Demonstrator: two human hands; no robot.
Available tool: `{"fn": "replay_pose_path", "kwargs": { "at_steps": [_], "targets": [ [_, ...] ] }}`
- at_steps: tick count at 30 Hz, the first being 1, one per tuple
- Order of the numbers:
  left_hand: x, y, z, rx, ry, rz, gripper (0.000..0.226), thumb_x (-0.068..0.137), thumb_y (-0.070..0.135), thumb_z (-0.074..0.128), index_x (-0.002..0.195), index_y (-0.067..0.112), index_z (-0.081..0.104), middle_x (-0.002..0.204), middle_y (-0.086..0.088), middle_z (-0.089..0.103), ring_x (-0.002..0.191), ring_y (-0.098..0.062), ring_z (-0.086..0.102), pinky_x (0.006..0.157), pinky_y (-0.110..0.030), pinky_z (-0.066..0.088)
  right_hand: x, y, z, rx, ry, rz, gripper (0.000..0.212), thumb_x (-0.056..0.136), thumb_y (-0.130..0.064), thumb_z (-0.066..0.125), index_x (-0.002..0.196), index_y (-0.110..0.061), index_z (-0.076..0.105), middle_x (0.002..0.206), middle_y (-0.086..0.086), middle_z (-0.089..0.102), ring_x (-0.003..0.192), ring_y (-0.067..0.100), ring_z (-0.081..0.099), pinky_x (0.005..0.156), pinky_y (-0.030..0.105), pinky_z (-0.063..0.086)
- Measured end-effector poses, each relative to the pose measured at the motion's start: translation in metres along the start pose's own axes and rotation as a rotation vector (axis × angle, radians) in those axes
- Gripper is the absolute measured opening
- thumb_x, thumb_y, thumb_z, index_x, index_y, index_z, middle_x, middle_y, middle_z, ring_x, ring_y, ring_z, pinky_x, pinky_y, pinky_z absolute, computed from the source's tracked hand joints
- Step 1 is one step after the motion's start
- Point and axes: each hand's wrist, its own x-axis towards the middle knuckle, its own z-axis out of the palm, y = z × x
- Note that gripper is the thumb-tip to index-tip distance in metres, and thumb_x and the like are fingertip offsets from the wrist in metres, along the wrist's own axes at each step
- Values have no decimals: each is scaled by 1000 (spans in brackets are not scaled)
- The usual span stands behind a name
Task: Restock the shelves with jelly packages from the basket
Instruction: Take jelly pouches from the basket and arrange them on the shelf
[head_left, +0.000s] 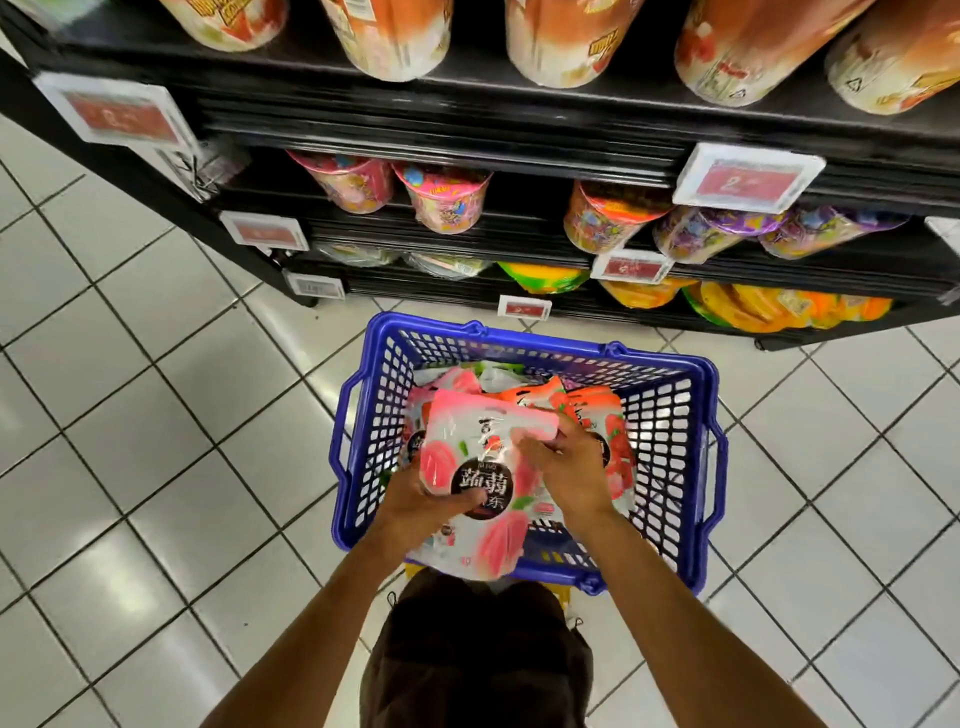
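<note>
Looming beyond basket (519, 339): stocked shelves (467, 130)

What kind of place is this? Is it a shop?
Most likely a supermarket aisle: black shelves of snack tubs, price tags on the shelf edges, and a blue basket of jelly packages.

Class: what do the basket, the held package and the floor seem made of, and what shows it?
The basket: likely moulded plastic, uniform blue lattice walls.
The package: thin glossy plastic film, printed, crinkled with glare.
The floor: probably glazed ceramic tiles, shiny with grout lines.
</note>
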Motion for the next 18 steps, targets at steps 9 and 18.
{"fn": "replay_pose_path", "kwargs": {
  "at_steps": [9, 18],
  "targets": [
    [40, -32, -36, -208, 369, -92, 29, 69, 35, 86, 81, 14, 68, 56, 0, 70, 49, -16, 67, 53, -29, 56, 77, 66, 41, -333, -32, 218, 20, 94, -5, 54, 109, -6, 68, 103, 12, 68, 89, 22, 67, 57, 6, 46],
    [62, -46, -19, -109, 406, 59, 16, 79, 29, 79, 80, 25, 64, 60, 13, 68, 54, 2, 65, 46, -15, 49, 172, 77, 104, -933, -222, 90, 33, 98, -18, 46, 126, -7, 58, 131, 18, 59, 118, 32, 58, 96, 35, 47]
  ]
}}
